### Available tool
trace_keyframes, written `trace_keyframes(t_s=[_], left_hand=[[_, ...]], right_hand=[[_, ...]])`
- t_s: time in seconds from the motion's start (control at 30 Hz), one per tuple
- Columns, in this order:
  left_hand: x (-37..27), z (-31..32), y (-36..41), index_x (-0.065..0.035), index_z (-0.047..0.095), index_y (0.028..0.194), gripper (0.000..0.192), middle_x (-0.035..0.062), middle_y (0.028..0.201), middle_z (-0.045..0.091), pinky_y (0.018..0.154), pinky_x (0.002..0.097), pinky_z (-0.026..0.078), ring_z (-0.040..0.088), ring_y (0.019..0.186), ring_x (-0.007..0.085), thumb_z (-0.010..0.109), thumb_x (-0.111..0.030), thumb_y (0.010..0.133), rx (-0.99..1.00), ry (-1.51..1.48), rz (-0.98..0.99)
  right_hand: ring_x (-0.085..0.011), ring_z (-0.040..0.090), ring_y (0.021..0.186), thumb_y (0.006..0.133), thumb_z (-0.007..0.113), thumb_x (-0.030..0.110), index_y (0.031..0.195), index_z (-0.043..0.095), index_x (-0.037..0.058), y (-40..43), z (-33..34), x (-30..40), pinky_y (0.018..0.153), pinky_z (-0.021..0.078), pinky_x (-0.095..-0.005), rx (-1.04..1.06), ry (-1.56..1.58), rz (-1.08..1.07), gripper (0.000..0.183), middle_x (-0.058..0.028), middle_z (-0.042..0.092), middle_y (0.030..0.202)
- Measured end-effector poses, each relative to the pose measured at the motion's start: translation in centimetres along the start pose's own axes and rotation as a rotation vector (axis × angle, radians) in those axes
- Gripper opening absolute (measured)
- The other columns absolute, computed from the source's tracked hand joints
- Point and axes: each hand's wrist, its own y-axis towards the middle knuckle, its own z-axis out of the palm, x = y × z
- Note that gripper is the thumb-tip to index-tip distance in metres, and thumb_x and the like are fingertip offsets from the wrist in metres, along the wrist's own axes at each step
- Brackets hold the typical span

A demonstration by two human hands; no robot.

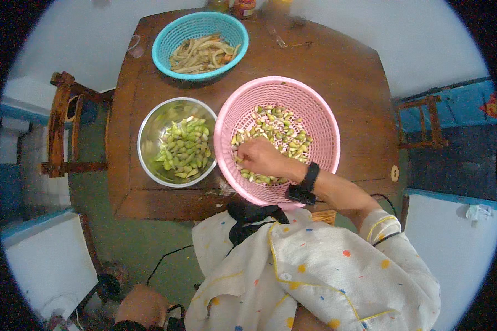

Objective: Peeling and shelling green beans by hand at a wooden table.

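My right hand (259,156), with a black band and a small device at the wrist, reaches into the pink plastic basket (278,80). Its fingers curl down among the green and pale beans (296,142); whether they pinch any is hidden. A shiny metal bowl (147,120) stands against the basket's left side and contains plump green bean pods (184,145). What looks like my left hand (141,304) is low at the bottom left, off the table, with a black band by it. Its fingers cannot be made out.
On the wooden table (356,103), a turquoise basket (159,53) of long brownish pods stands at the back left. Jars (244,8) line the far edge. Wooden chairs (60,124) flank the table, and a dark cable (167,254) hangs below it.
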Motion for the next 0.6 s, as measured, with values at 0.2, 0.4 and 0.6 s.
trace_keyframes(t_s=[0.2, 0.4, 0.6], left_hand=[[11.3, 10.7, 3.9, -0.0041, 0.058, 0.087, 0.013, 0.0080, 0.070, 0.057, 0.056, 0.0271, 0.045, 0.056, 0.063, 0.0171, 0.055, -0.011, 0.076, 0.186, -0.214, -0.317], [17.3, 23.6, 4.4, -0.0032, 0.053, 0.096, 0.015, 0.0043, 0.083, 0.058, 0.056, 0.0220, 0.048, 0.057, 0.070, 0.0107, 0.050, -0.013, 0.086, -0.202, -1.036, -0.587], [17.2, 24.5, 5.4, -0.0016, 0.050, 0.097, 0.013, 0.0063, 0.084, 0.058, 0.058, 0.0219, 0.049, 0.058, 0.071, 0.0114, 0.049, -0.009, 0.086, -0.274, -1.332, -0.462]], right_hand=[[-0.0077, 0.050, 0.064, 0.075, 0.061, 0.003, 0.081, 0.053, 0.0038, -2.5, -4.2, 2.3, 0.056, 0.0426, -0.0229, -0.053, 0.892, 0.394, 0.010, 0.0011, 0.050, 0.069], [-0.0049, 0.048, 0.063, 0.074, 0.064, 0.003, 0.087, 0.052, 0.0036, -3.5, -6.7, 7.1, 0.056, 0.0412, -0.0190, -0.153, 1.079, 0.441, 0.018, 0.0022, 0.050, 0.072], [-0.0032, 0.042, 0.063, 0.072, 0.067, 0.003, 0.082, 0.054, 0.0052, -4.2, -6.0, 7.6, 0.055, 0.0370, -0.0178, -0.251, 1.019, 0.477, 0.017, 0.0044, 0.046, 0.071]])
